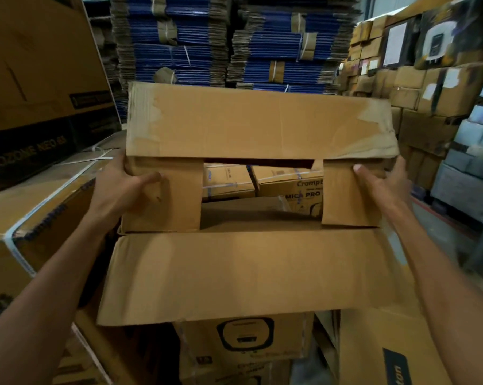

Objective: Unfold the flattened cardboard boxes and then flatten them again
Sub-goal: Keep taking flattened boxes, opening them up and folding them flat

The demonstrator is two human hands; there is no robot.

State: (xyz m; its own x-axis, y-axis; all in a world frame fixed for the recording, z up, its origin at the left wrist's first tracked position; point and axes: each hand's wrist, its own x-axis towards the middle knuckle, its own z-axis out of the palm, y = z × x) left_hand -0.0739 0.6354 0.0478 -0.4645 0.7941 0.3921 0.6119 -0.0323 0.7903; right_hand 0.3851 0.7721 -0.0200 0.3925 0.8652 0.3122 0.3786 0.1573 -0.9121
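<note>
A person's left hand (123,187) grips the left end of an opened cardboard box (262,215), thumb laid across the left short flap (176,195) and fingers hidden behind the wall. The far long flap (257,123) stands up and the near long flap (248,273) reaches toward the camera. The right hand (384,182) holds the right end the same way, thumb on the right short flap (345,198). The box hangs mid-scene, resting on nothing, and is open right through, so the unfolding looks done and the flattening due. It should go best if both short flaps are let swing out in line with the walls, then opposite corners are pushed past each other so the tube collapses along its old creases, thumbs kept off the fold lines. The scuffed, torn facing at the far flap's corners suggests soft board that would buckle if forced. There is no table: below the box sit printed cartons (245,340). At left are a dark carton (26,157) marked OZONE NEO and a strapped carton (40,212), far behind rise bundled stacks of blue-edged flat cartons (193,45), at right a wall of brown cartons (415,93) above grey floor with a red line (443,215)
</note>
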